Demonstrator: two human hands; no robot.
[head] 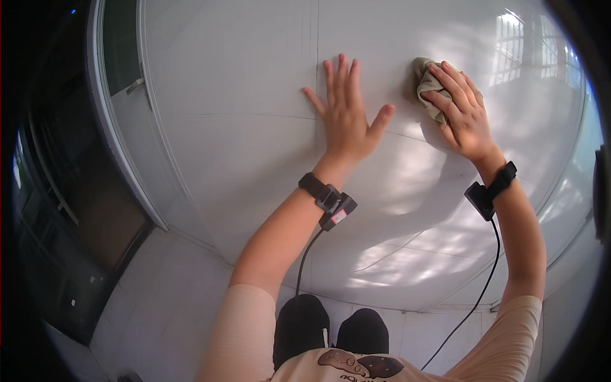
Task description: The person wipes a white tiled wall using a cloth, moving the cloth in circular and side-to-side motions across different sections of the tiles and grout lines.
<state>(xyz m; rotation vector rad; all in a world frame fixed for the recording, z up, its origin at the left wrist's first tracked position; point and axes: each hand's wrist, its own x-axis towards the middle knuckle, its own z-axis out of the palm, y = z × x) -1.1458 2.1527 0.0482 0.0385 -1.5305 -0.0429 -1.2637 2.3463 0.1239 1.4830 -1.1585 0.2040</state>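
My right hand point(460, 112) presses a bunched grey-beige cloth point(427, 79) against a glossy white tiled wall point(248, 76). Its fingers lie over the cloth's right side, leaving the left edge uncovered. To the left, my left hand point(348, 114) is spread with fingers apart, at the tiles near a vertical joint. Nothing is held in it; whether the whole palm touches the wall cannot be seen. Each wrist carries a black strap with a small dark device, the left one point(338, 212) bearing a label and the right one point(479, 200) trailing a cable.
At the left stands a white-framed door with a lever handle point(135, 86), beside a dark glass panel point(71, 191). Pale floor tiles point(157, 286) meet the wall below. A black cable point(477, 296) hangs from the right wrist towards my body. Window light reflects off the wall.
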